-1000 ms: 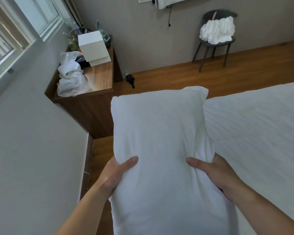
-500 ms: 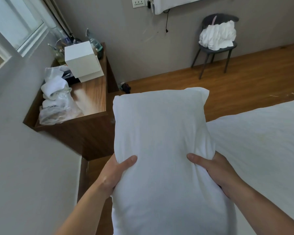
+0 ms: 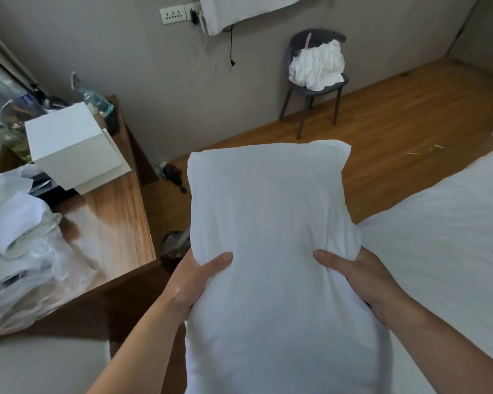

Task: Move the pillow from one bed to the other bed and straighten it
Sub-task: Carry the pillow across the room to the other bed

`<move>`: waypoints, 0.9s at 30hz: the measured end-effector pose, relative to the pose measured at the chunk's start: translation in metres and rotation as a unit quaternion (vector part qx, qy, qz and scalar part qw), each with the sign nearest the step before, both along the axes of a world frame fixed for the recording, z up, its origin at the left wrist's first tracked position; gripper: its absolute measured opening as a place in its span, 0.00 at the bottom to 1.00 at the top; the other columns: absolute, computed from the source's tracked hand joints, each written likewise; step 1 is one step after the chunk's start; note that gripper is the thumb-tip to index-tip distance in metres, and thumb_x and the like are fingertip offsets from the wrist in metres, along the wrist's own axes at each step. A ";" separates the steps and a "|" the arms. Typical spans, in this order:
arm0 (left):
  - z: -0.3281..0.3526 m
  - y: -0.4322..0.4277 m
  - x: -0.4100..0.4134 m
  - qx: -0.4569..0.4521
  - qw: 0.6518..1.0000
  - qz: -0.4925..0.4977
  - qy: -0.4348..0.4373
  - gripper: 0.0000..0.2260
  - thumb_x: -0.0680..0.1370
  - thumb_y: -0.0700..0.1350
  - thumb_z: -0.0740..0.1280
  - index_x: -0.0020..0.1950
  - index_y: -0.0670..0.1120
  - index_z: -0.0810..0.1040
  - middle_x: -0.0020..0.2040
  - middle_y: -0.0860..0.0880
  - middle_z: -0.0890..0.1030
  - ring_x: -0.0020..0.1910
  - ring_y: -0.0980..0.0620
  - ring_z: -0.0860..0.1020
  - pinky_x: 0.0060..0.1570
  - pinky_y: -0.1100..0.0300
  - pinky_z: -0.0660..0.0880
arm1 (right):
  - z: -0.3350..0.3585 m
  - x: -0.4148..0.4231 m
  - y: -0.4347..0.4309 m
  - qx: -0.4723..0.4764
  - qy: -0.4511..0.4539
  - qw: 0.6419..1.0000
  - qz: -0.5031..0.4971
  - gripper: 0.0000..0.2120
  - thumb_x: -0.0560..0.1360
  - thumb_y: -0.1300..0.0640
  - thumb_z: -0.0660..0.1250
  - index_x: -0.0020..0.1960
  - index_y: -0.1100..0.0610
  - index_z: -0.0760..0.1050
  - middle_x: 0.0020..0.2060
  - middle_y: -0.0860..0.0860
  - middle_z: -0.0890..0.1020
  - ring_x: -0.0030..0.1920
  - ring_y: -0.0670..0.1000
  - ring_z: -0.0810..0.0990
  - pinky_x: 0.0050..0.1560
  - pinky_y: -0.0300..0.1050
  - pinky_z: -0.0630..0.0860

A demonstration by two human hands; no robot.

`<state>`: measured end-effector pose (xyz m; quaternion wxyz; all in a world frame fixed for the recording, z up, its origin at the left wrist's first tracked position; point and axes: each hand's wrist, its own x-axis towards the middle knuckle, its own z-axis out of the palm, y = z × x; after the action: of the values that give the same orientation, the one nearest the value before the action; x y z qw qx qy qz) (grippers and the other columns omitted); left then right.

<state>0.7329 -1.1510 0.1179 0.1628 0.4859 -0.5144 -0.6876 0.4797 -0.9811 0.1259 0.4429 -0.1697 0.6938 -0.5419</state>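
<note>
A white pillow (image 3: 271,228) is held up lengthwise in front of me, above the floor and the bed's edge. My left hand (image 3: 195,280) grips its left side, thumb on top. On the pillow's right side my right hand (image 3: 362,280) grips in the same way. A bed with a white sheet (image 3: 444,240) lies to the right, and the pillow's right edge overlaps it in view. The pillow's lower end runs out of the frame at the bottom. No second bed is in view.
A wooden side table (image 3: 117,223) stands at the left, carrying a white box (image 3: 69,146), plastic bags and bottles. A dark chair (image 3: 313,89) piled with white cloth stands by the far wall. Wooden floor (image 3: 396,123) lies between the bed and the wall.
The view has swung right and down: the window has left the frame, the side table has slid left and nearer. Both hands keep the same grip on the pillow.
</note>
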 end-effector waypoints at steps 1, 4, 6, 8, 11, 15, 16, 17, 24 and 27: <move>-0.002 -0.017 -0.008 0.003 1.000 -0.006 -0.002 0.37 0.63 0.61 0.82 0.69 0.55 0.76 0.57 0.50 0.88 0.55 0.45 0.87 0.55 0.45 0.83 | -0.002 -0.006 -0.013 -0.001 -0.003 1.000 -0.006 0.20 0.69 0.50 0.81 0.59 0.47 0.82 0.43 0.40 0.89 0.40 0.41 0.88 0.42 0.41 0.79; -0.005 -0.065 -0.035 -0.003 1.000 -0.022 -0.014 0.37 0.64 0.60 0.82 0.70 0.55 0.76 0.57 0.50 0.88 0.54 0.45 0.87 0.54 0.45 0.84 | -0.013 -0.028 -0.054 -0.006 -0.010 1.000 -0.026 0.26 0.66 0.47 0.82 0.62 0.47 0.81 0.46 0.40 0.89 0.42 0.42 0.88 0.44 0.42 0.79; -0.002 -0.098 -0.058 -0.008 1.000 -0.024 -0.013 0.33 0.66 0.58 0.81 0.69 0.55 0.76 0.55 0.52 0.88 0.52 0.48 0.88 0.47 0.52 0.85 | -0.016 -0.047 -0.086 -0.010 -0.016 0.999 -0.032 0.26 0.65 0.46 0.82 0.62 0.45 0.80 0.46 0.39 0.89 0.43 0.41 0.88 0.44 0.41 0.79; 0.002 -0.130 -0.083 -0.009 1.000 -0.027 -0.010 0.31 0.66 0.57 0.80 0.67 0.55 0.77 0.53 0.53 0.89 0.49 0.50 0.89 0.40 0.57 0.84 | -0.017 -0.072 -0.118 -0.017 -0.017 0.999 -0.032 0.21 0.67 0.48 0.81 0.58 0.43 0.80 0.42 0.35 0.88 0.40 0.37 0.86 0.43 0.40 0.77; 0.010 -0.170 -0.124 -0.015 0.999 -0.032 -0.007 0.39 0.57 0.62 0.82 0.66 0.55 0.78 0.52 0.54 0.89 0.47 0.51 0.89 0.38 0.59 0.83 | -0.013 -0.112 -0.162 -0.023 -0.009 0.999 -0.033 0.16 0.69 0.51 0.81 0.53 0.43 0.80 0.38 0.32 0.86 0.36 0.33 0.85 0.40 0.37 0.75; 0.012 -0.221 -0.178 -0.027 0.999 -0.047 -0.007 0.42 0.55 0.65 0.82 0.67 0.56 0.78 0.54 0.53 0.89 0.49 0.50 0.88 0.41 0.58 0.83 | -0.011 -0.161 -0.204 -0.023 -0.005 0.999 -0.047 0.15 0.70 0.51 0.80 0.52 0.42 0.79 0.36 0.31 0.86 0.35 0.32 0.84 0.40 0.35 0.75; 0.013 -0.234 -0.190 -0.027 0.998 -0.056 -0.010 0.45 0.52 0.67 0.83 0.67 0.56 0.78 0.55 0.53 0.89 0.50 0.50 0.88 0.43 0.56 0.84 | -0.011 -0.171 -0.213 -0.023 -0.005 0.998 -0.052 0.15 0.70 0.51 0.80 0.52 0.42 0.79 0.36 0.30 0.86 0.35 0.31 0.84 0.41 0.36 0.74; 0.013 -0.247 -0.203 -0.028 0.997 -0.065 -0.015 0.47 0.51 0.68 0.83 0.67 0.57 0.77 0.56 0.53 0.88 0.51 0.49 0.88 0.46 0.54 0.84 | -0.010 -0.181 -0.221 -0.023 -0.005 0.998 -0.060 0.14 0.70 0.51 0.80 0.52 0.42 0.79 0.36 0.30 0.85 0.35 0.31 0.83 0.41 0.36 0.74; 0.009 -0.337 -0.294 -0.022 0.989 -0.147 -0.024 0.46 0.55 0.67 0.83 0.70 0.58 0.76 0.61 0.52 0.87 0.58 0.46 0.86 0.59 0.43 0.82 | -0.015 -0.247 -0.281 -0.015 -0.005 0.992 -0.124 0.12 0.71 0.52 0.80 0.50 0.44 0.79 0.31 0.29 0.84 0.32 0.30 0.82 0.35 0.32 0.74; 0.001 -0.384 -0.337 -0.016 0.984 -0.175 -0.032 0.46 0.55 0.66 0.84 0.71 0.57 0.76 0.62 0.52 0.87 0.59 0.45 0.86 0.62 0.39 0.79 | -0.020 -0.275 -0.313 -0.008 -0.004 0.988 -0.157 0.12 0.71 0.51 0.79 0.50 0.44 0.79 0.32 0.29 0.84 0.33 0.30 0.83 0.39 0.36 0.73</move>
<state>0.3957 -1.5352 0.1186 0.0312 0.4078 -0.6072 -0.6812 0.2044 -1.2945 0.1061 0.3541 -0.0602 0.7057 -0.6107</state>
